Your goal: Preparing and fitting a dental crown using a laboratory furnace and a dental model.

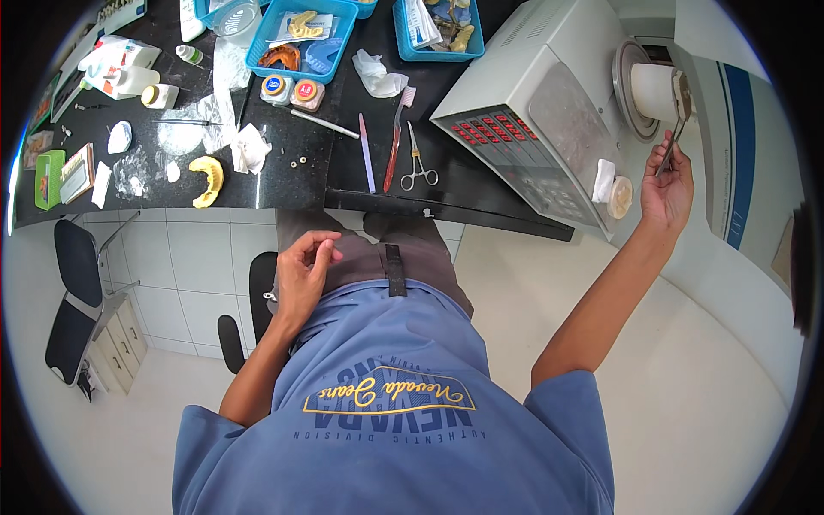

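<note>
My right hand (669,184) is raised at the far right, its fingers closed round metal tweezers (675,148). Their tips reach the end of a white cylinder (654,92) on the round metal plate of a white furnace (549,94); a small brownish piece (682,90) shows there, too small to make out. Below that hand, a white folded pad (603,181) and a round beige disc (620,197) lie at the furnace's edge. Over my lap hangs my left hand (307,268), loosely curled with fingers a little apart and nothing visible in it.
On the black bench (296,184) lie scissor-handled forceps (418,163), a red toothbrush (397,137), a purple stick (367,154) and a yellow dental arch (209,181). Blue trays (257,62) with dental models stand farther back. A dark chair (73,300) is at the left.
</note>
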The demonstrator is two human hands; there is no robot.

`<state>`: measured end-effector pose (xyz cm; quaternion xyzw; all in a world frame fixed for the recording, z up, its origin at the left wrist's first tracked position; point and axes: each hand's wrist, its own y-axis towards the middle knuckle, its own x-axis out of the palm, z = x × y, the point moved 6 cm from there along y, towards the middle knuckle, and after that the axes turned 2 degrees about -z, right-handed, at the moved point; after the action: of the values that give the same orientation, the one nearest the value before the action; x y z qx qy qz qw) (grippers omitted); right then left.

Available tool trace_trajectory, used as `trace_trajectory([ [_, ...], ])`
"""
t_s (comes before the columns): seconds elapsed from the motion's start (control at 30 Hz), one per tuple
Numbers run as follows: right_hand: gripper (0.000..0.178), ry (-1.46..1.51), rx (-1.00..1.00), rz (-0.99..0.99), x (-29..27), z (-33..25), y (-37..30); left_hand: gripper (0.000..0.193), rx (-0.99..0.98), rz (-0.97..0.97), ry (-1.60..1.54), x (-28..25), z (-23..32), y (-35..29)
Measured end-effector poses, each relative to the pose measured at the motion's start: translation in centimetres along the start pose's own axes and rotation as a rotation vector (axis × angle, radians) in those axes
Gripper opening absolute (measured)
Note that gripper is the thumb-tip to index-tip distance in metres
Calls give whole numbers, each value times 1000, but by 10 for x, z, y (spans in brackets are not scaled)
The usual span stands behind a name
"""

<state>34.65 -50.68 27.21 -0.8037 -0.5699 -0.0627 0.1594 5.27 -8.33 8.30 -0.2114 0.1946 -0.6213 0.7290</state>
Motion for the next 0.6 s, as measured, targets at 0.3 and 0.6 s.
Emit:
trace_trajectory([
  [0.3, 22, 6, 41, -59, 2, -3, -3, 19, 6, -2, 10, 2, -2, -6],
  [0.6, 23, 78, 88, -43, 2, -5, -15, 19, 24, -22, 0, 3, 2, -11],
])
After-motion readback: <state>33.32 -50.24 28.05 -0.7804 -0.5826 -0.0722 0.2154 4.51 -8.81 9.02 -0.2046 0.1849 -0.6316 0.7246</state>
